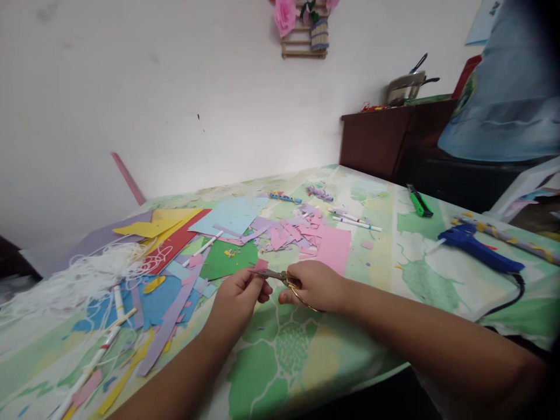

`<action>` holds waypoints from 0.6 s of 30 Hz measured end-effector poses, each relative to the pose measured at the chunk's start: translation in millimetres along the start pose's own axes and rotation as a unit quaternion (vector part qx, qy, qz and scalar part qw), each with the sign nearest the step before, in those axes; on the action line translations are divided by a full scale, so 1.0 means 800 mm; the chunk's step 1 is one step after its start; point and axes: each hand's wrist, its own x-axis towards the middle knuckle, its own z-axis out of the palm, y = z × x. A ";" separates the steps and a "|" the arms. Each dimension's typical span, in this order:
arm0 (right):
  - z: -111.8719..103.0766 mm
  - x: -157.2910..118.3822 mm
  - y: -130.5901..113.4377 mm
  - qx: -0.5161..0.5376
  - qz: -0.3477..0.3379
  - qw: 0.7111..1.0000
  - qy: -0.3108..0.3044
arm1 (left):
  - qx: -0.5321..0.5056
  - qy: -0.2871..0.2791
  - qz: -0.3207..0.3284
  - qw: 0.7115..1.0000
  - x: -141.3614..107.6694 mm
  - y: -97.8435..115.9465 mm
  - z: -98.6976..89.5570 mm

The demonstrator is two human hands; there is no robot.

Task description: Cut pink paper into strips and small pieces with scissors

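My right hand (pixel 312 286) grips a pair of scissors (pixel 280 276) with gold-coloured handles, its fingers closed round the loops. The blades point left, to the fingertips of my left hand (pixel 245 290). My left hand is pinched on a small piece of pink paper (pixel 261 265), which shows just above the blades. Whether the blades are parted at the paper is too small to tell. Behind the hands lie a green sheet (pixel 230 258), a larger pink sheet (pixel 335 248) with a fringed edge, and many pink and purple scraps (pixel 291 232).
Tangled white string (pixel 100 280) covers the left side over coloured sheets. On the right lie a blue glue gun (pixel 479 248) with its cord, a wrapped stick (pixel 520 239) and a green utility knife (pixel 420 201). Pens (pixel 356 220) rest behind the pink sheet. A dark cabinet (pixel 371 140) stands behind.
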 end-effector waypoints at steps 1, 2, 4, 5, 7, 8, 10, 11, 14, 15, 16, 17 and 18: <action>0.000 0.000 0.000 0.000 0.000 1.000 -0.001 | 0.001 -0.001 -0.002 1.000 0.000 -0.001 0.000; 0.001 0.000 0.000 0.001 -0.001 1.000 -0.002 | 0.001 -0.002 -0.003 1.000 0.001 -0.002 0.000; 0.001 0.001 0.001 0.001 0.000 1.000 -0.002 | 0.003 -0.006 0.000 1.000 0.002 -0.003 0.000; 0.001 0.001 0.001 0.000 0.000 1.000 -0.001 | 0.007 -0.009 0.001 1.000 0.002 -0.003 0.000; 0.001 0.002 0.002 -0.004 0.000 1.000 0.000 | 0.018 -0.013 0.000 1.000 0.002 -0.002 -0.001; 0.001 0.002 0.003 -0.007 0.000 1.000 0.002 | 0.023 -0.013 -0.003 1.000 0.002 0.000 -0.001; 0.001 0.002 0.004 -0.011 -0.001 1.000 0.004 | 0.028 -0.009 -0.009 1.000 0.000 0.003 -0.001; 0.001 0.002 0.004 -0.012 -0.002 1.000 0.005 | 0.029 -0.007 -0.010 1.000 0.000 0.004 -0.001; -0.001 0.002 0.004 -0.008 0.001 1.000 0.006 | 0.024 0.001 -0.005 1.000 -0.001 0.007 -0.001; -0.001 0.002 0.003 -0.007 0.002 1.000 0.006 | 0.020 0.002 -0.005 1.000 -0.001 0.007 -0.001; -0.001 0.002 0.003 -0.006 0.003 1.000 0.006 | 0.013 0.002 -0.007 1.000 -0.001 0.007 -0.001; -0.002 0.003 0.003 -0.005 0.003 1.000 0.006 | 0.004 0.001 -0.010 1.000 -0.001 0.006 -0.001; -0.002 0.003 0.003 -0.005 0.003 1.000 0.009 | -0.008 -0.002 -0.013 1.000 -0.001 0.005 -0.001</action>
